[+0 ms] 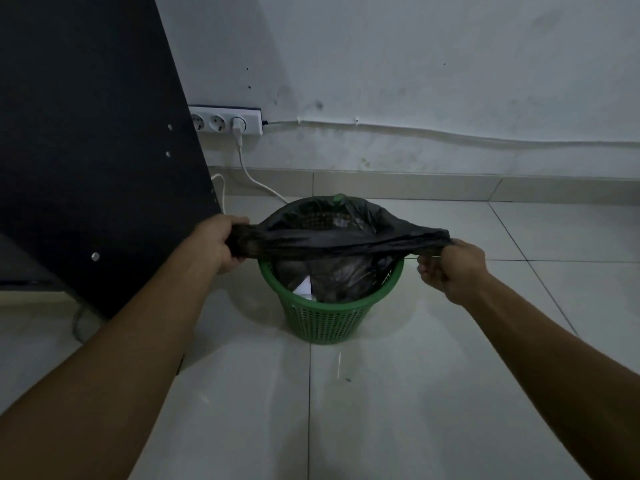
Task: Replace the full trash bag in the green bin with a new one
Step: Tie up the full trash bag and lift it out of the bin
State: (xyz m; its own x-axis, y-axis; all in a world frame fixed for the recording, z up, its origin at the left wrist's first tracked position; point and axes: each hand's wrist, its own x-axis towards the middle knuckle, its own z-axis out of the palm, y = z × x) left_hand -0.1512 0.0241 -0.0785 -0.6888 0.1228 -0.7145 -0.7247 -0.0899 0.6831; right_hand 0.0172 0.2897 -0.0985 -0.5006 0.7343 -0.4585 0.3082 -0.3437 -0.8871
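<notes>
We have our left hand (221, 242) and right hand (450, 268) each clenched on an end of the black bag (339, 237), stretched sideways across the green bin (329, 317) it sits in.

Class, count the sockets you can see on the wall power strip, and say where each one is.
3 on the power strip: left socket, middle socket, right socket holding a white plug. The dark panel may hide more.

I see a big dark board (86, 150) leaning on my left. A white power strip (227, 121) sits low on the white wall (415, 64), with a white plug (238, 128) in it. Its white cord (256, 181) hangs down to the shiny tiled floor (381, 410).
</notes>
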